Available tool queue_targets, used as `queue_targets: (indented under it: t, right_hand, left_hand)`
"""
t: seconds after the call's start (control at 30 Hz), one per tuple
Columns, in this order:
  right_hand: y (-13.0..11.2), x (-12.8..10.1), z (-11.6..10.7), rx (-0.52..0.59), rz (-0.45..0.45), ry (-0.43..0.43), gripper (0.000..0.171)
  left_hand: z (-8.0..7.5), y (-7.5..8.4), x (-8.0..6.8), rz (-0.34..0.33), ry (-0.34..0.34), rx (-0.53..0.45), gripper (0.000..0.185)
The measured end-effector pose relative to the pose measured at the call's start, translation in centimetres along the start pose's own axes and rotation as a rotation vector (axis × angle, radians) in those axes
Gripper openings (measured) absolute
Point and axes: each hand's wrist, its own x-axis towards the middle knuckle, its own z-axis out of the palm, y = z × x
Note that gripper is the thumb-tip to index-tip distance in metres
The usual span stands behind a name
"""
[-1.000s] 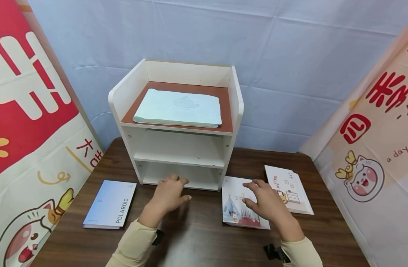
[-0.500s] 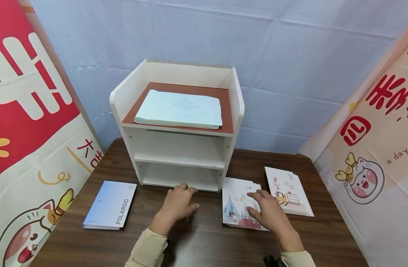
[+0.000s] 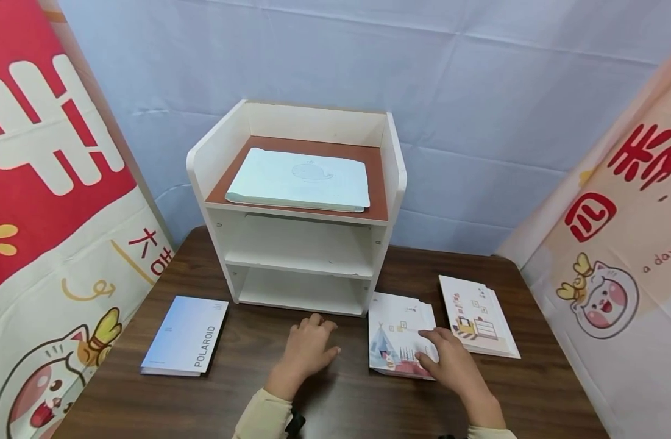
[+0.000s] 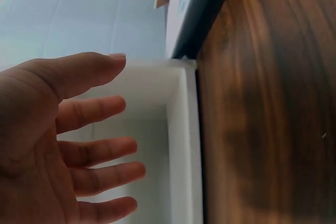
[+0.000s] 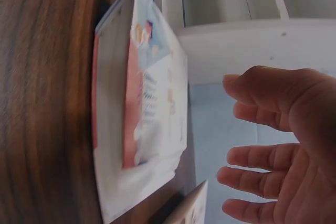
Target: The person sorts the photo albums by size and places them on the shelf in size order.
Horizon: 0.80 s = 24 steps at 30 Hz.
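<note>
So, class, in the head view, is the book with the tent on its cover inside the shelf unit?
No, the tent book lies on the table, right of the shelf unit.

A pale blue cloth (image 3: 478,91) hangs behind the brown table (image 3: 247,341), between a reddish banner (image 3: 55,244) and a peach banner (image 3: 626,238).

Ahead of the left hand (image 3: 308,346) the shelf unit (image 3: 299,239) bars the way, though its two lower compartments face forward, open to reaching in. Leftward, bare bench (image 3: 242,360) gives a broad lane as far as the blue album (image 3: 184,335). Rightward, the tent-print book (image 3: 398,338) blocks passage (it lies just beside the unit), with only a slim strip before the far-right white book (image 3: 480,317).
</note>
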Motion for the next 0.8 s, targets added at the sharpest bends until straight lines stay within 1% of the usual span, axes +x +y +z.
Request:
queue_targets:
  t: [0.23,0.53,0.67,0.8]
  right_hand:
    - [1.8,-0.9,0.4,0.004,0.035,0.008,0.04]
    - [3.3,-1.5,1.0,0.085,0.115,-0.013,0.042]
    - [3.8,-1.5,1.6,0.129,0.162,-0.032,0.042]
    - [3.8,-1.5,2.3,0.189,0.258,-0.072,0.045]
  left_hand:
    - [1.4,0.6,-0.2,-0.02,0.0,-0.028,0.041]
    - [3.5,1.8,-0.2,-0.025,-0.012,-0.098,0.042]
    - [4.2,2.4,0.0,-0.026,-0.009,-0.209,0.04]
    - [5.3,3.1,0.2,-0.011,0.015,-0.373,0.038]
